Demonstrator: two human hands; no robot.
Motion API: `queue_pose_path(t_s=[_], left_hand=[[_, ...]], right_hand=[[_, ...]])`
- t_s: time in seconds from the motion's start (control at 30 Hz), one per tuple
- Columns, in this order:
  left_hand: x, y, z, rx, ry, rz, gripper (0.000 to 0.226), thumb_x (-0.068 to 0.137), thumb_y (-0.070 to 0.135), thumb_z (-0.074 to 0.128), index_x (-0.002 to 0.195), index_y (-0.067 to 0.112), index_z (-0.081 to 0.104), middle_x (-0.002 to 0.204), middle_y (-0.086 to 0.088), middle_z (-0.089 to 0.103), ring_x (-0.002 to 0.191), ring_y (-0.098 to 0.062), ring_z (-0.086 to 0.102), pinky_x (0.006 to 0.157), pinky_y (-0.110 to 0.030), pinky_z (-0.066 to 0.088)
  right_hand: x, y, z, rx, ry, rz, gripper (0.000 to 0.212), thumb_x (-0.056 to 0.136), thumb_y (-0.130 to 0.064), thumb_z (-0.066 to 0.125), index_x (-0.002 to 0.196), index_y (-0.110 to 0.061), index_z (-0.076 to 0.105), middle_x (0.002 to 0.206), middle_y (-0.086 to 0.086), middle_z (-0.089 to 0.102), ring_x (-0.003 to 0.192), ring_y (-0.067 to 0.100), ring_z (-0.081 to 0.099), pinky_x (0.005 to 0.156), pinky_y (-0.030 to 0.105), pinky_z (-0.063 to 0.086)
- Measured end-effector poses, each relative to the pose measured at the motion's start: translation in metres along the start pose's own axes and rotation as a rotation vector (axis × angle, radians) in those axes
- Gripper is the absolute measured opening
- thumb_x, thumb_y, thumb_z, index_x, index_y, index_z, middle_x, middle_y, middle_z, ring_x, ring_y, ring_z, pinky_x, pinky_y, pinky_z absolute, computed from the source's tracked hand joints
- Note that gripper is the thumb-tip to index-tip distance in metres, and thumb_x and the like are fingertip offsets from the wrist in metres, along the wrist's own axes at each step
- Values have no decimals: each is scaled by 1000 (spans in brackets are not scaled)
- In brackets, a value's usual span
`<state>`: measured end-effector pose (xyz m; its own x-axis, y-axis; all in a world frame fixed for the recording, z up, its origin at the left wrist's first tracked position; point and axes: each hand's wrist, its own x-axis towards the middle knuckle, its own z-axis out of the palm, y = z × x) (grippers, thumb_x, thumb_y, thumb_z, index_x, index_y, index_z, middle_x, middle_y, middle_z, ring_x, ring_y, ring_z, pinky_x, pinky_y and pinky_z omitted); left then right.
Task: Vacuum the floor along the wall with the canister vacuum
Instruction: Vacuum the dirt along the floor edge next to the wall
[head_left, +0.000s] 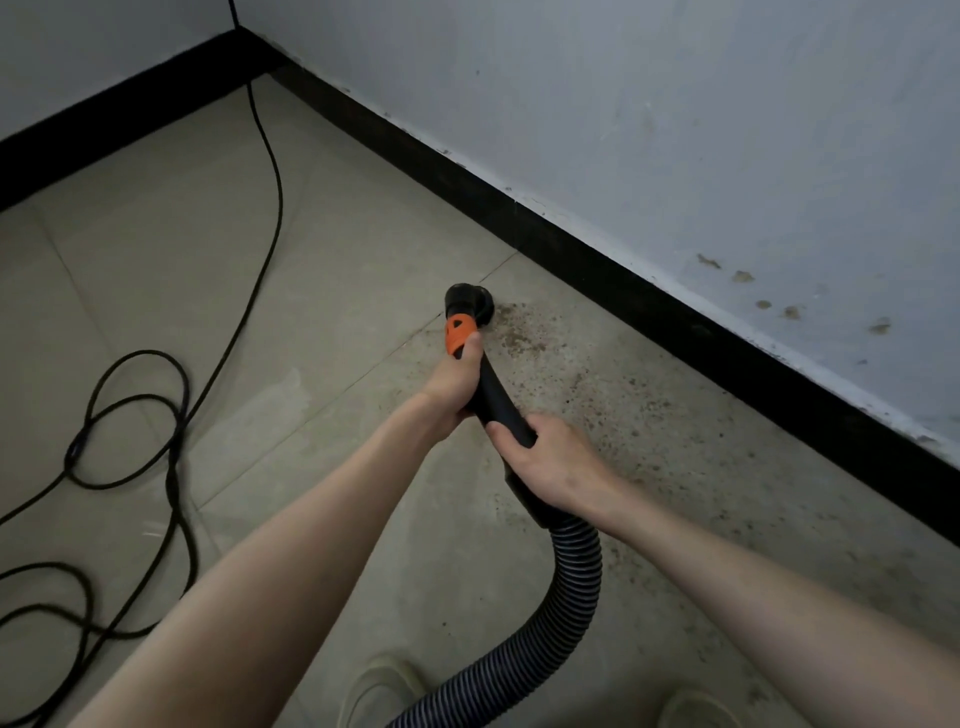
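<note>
A black vacuum wand (493, 397) with an orange collar (460, 335) ends in a round black nozzle (467, 299) that sits on the tiled floor (218, 249). My left hand (452, 387) grips the wand just behind the orange collar. Lower down, my right hand (545, 462) grips the wand where it meets the ribbed hose (566, 597). Brown dirt specks (587, 395) lie right of the nozzle, spreading along the black baseboard (623, 275). The canister itself is out of view.
A black power cord (171, 415) lies in loops on the floor at the left and runs up into the room corner (244, 47). The stained white wall (727, 156) rises on the right. My two light shoes (379, 686) show at the bottom edge.
</note>
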<state>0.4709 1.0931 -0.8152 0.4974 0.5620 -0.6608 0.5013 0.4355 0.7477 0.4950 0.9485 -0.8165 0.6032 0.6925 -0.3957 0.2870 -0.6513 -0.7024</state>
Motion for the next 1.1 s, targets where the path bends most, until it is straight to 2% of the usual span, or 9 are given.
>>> queue_pose_path(t_s=[0.1, 0.2, 0.43, 0.63, 0.83, 0.93, 1.03, 1.1], left_hand=[[-1, -6, 13, 44, -29, 4, 38, 98, 48, 38, 93, 12, 48, 87, -5, 53, 78, -17, 54, 66, -27, 47], [-1, -10, 22, 85, -35, 17, 45, 98, 49, 38, 103, 6, 48, 83, -5, 52, 75, -17, 54, 70, -29, 47], [-1, -7, 32, 140, -60, 19, 46, 98, 50, 39, 102, 5, 48, 82, -4, 53, 71, -15, 54, 56, -24, 45], [6, -1, 31, 105, -135, 3, 48, 98, 49, 37, 108, 3, 47, 83, -4, 52, 73, -16, 52, 64, -26, 46], [14, 6, 25, 48, -234, -20, 49, 99, 50, 34, 108, 3, 46, 80, -4, 51, 70, -16, 51, 65, -26, 45], [20, 10, 17, 35, -211, 4, 46, 100, 48, 35, 111, 5, 44, 82, -3, 50, 72, -14, 51, 68, -25, 45], [28, 11, -3, 21, -132, 36, 44, 99, 48, 37, 106, 5, 46, 85, -3, 50, 74, -15, 53, 64, -24, 46], [30, 9, -19, -18, -67, 38, 41, 98, 46, 41, 104, 6, 47, 86, -4, 51, 75, -15, 54, 61, -24, 46]], right_hand=[[-8, 10, -2, -2, 33, 40, 45, 86, -67, 42, 73, -25, 52, 71, -1, 67, 63, 20, 65, 63, 39, 56], [-14, 16, 0, -14, 67, 72, 44, 86, -67, 42, 74, -25, 51, 71, 0, 66, 63, 21, 64, 60, 38, 54], [-20, 17, 0, -66, 143, 100, 45, 88, -67, 39, 74, -26, 48, 64, -4, 60, 53, 15, 58, 44, 26, 33], [-17, 8, 2, -163, 133, 117, 51, 93, -65, 33, 97, -18, 52, 79, 5, 62, 72, 27, 63, 60, 34, 48], [-5, 0, 3, -226, 103, 99, 47, 95, -63, 30, 101, -18, 41, 79, 1, 57, 73, 27, 61, 60, 35, 45], [7, -1, 2, -152, 47, 83, 47, 93, -65, 32, 104, -21, 45, 78, -1, 59, 68, 21, 60, 54, 32, 43], [21, -6, 5, -80, -31, 31, 45, 91, -66, 36, 100, -24, 49, 83, 0, 63, 73, 22, 63, 66, 38, 53], [29, -14, 10, -74, -70, -9, 41, 90, -66, 38, 92, -27, 49, 83, 1, 65, 74, 22, 64, 68, 39, 54]])
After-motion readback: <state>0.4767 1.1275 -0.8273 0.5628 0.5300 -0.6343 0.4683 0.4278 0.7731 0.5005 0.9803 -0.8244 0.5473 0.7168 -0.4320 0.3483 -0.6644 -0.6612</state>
